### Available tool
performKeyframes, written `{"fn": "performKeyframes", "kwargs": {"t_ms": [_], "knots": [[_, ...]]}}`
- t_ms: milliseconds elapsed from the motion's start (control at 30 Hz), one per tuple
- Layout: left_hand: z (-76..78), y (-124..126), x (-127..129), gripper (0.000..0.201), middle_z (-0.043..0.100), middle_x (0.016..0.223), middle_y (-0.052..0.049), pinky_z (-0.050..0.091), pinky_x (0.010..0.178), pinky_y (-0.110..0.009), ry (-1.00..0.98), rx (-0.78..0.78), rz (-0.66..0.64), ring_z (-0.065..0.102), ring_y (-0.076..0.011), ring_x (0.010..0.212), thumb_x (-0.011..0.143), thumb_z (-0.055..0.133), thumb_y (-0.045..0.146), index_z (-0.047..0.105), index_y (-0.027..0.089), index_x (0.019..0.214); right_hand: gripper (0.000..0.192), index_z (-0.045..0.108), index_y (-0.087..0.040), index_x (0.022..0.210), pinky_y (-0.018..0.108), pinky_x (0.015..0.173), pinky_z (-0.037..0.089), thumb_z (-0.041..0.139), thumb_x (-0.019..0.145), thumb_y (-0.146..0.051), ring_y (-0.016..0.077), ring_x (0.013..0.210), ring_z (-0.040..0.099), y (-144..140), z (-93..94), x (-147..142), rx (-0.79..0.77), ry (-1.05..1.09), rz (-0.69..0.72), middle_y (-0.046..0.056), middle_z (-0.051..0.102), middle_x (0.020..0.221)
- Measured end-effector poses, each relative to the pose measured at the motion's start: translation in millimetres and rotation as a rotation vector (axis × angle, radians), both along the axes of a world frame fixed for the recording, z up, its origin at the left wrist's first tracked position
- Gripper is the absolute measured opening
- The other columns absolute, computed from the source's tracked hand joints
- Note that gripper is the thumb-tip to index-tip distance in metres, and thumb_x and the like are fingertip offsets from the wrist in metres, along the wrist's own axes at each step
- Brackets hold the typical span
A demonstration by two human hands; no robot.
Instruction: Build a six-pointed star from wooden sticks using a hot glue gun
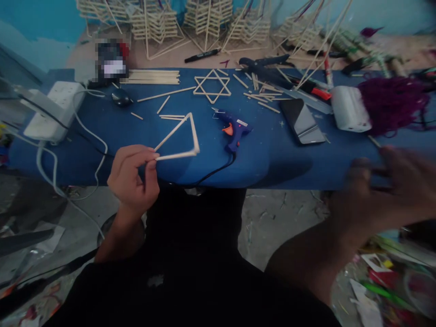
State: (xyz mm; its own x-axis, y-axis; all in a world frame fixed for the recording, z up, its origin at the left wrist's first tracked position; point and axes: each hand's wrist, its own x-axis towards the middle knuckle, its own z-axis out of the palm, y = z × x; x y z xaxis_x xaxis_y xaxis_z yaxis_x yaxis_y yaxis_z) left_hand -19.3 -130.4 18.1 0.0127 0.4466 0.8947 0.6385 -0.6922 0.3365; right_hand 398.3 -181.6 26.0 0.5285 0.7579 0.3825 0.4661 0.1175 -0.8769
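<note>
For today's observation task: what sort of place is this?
Probably a home craft workspace: a glue gun on a blue board, a stick star, and stick frames stacked behind.

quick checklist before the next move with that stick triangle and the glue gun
1. Left hand pinches one corner of the stick triangle: ok.
2. Triangle closed, all three sticks meeting at the corners: ok at the two far corners; the pinched corner is hidden by fingers, cannot tell.
3. Glue gun lies on the blue table just right of the triangle, cord attached: ok.
4. Glue gun hot or plugged in: cannot tell.
5. Right hand is blurred at the table edge, far from the gun; whether it holds anything: cannot tell.
6. Phone lies apart from the gun's nozzle: ok.
</note>
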Motion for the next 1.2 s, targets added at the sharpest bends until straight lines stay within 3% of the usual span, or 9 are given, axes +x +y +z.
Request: {"fn": "performKeyframes", "kwargs": {"t_ms": [67, 133, 267, 433, 700, 833, 967, 1067, 1200], "knots": [[-1.8, 7.5, 4.5, 0.016, 0.080, 0.099, -0.005, 0.066, 0.086, -0.039, -0.136, -0.154, -0.006, 0.079, -0.0229, 0.092, 0.117, 0.067, 0.033, 0.081, 0.027, 0.110, 0.023, 0.091, -0.043, 0.108, 0.053, 0.065, 0.062, 0.073, 0.102, -0.057, 0.0392, 0.093, 0.082, 10.3, -7.9, -21.4, -0.051, -0.204, -0.163, 0.005, 0.086, 0.102], [-4.4, 19.4, 9.1, 0.022, 0.078, 0.094, -0.003, 0.065, 0.080, -0.035, -0.253, -0.334, -0.019, 0.077, -0.0197, 0.084, 0.118, 0.067, 0.040, 0.080, 0.027, 0.105, 0.034, 0.087, -0.028, 0.096, 0.052, 0.075, 0.063, 0.070, 0.098, -0.058, 0.0321, 0.076, 0.077, 25.4, -11.0, -52.1, -0.130, -0.259, -0.033, 0.008, 0.083, 0.088], [-7.4, 43.7, 16.4, 0.015, 0.074, 0.083, 0.000, 0.062, 0.065, -0.027, -0.354, -0.518, -0.023, 0.074, -0.0164, 0.073, 0.112, 0.071, 0.036, 0.080, 0.025, 0.109, 0.046, 0.082, -0.023, 0.101, 0.047, 0.092, 0.060, 0.065, 0.101, -0.066, 0.0297, 0.091, 0.078, 63.3, 2.1, -110.6, -0.406, -0.474, 0.155, 0.011, 0.082, 0.096], [-6.0, 53.7, 16.9, 0.012, 0.077, 0.089, 0.000, 0.062, 0.065, -0.024, -0.319, -0.555, 0.011, 0.076, -0.0148, 0.074, 0.103, 0.074, 0.027, 0.078, 0.023, 0.114, 0.066, 0.078, -0.016, 0.111, 0.056, 0.101, 0.059, 0.066, 0.100, -0.080, 0.0400, 0.108, 0.077, 103.4, 12.6, -138.6, -0.723, -0.614, 0.009, 0.024, 0.081, 0.112], [-8.9, 56.0, 10.3, 0.012, 0.080, 0.085, -0.001, 0.061, 0.059, -0.021, -0.330, -0.610, 0.016, 0.075, -0.0140, 0.068, 0.097, 0.075, 0.028, 0.084, 0.020, 0.100, 0.038, 0.059, -0.028, 0.063, 0.043, 0.079, 0.054, 0.084, 0.079, -0.051, 0.0288, 0.077, 0.064, 120.3, -1.2, -112.2, -0.527, -0.431, 0.055, 0.005, 0.059, 0.065], [-10.4, 54.3, 10.6, 0.015, 0.083, 0.090, -0.003, 0.065, 0.064, -0.023, -0.344, -0.642, -0.018, 0.077, -0.0150, 0.071, 0.095, 0.077, 0.029, 0.086, 0.019, 0.103, 0.023, 0.062, -0.026, 0.075, 0.034, 0.065, 0.046, 0.083, 0.073, -0.035, 0.0221, 0.068, 0.061, 115.2, -4.8, -101.0, -0.391, -0.063, 0.142, 0.001, 0.064, 0.066], [-5.0, 56.8, 7.9, 0.014, 0.081, 0.082, -0.002, 0.064, 0.064, -0.025, -0.302, -0.688, -0.040, 0.072, -0.0149, 0.065, 0.094, 0.079, 0.027, 0.088, 0.020, 0.102, 0.033, 0.053, -0.028, 0.086, 0.028, 0.055, 0.046, 0.078, 0.064, -0.029, 0.0160, 0.056, 0.057, 112.5, -13.7, -95.5, -0.184, 0.401, 0.281, -0.007, 0.060, 0.064], [1.7, 70.6, 5.0, 0.013, 0.081, 0.080, -0.002, 0.066, 0.072, -0.030, -0.172, -0.693, -0.073, 0.073, -0.0168, 0.068, 0.096, 0.078, 0.024, 0.090, 0.022, 0.100, 0.035, 0.059, -0.028, 0.090, 0.027, 0.049, 0.039, 0.081, 0.065, -0.038, 0.0127, 0.055, 0.047, 110.6, -14.6, -93.8, -0.075, 0.496, 0.257, -0.007, 0.057, 0.066], [6.1, 99.0, 9.0, 0.009, 0.088, 0.108, -0.006, 0.069, 0.102, -0.041, 0.058, -0.615, -0.119, 0.083, -0.0252, 0.102, 0.099, 0.080, 0.024, 0.088, 0.025, 0.102, 0.040, 0.066, -0.026, 0.095, 0.030, 0.049, 0.038, 0.084, 0.066, -0.047, 0.0114, 0.058, 0.044, 107.6, -12.3, -96.5, 0.060, 0.524, 0.181, -0.001, 0.065, 0.078]]}}
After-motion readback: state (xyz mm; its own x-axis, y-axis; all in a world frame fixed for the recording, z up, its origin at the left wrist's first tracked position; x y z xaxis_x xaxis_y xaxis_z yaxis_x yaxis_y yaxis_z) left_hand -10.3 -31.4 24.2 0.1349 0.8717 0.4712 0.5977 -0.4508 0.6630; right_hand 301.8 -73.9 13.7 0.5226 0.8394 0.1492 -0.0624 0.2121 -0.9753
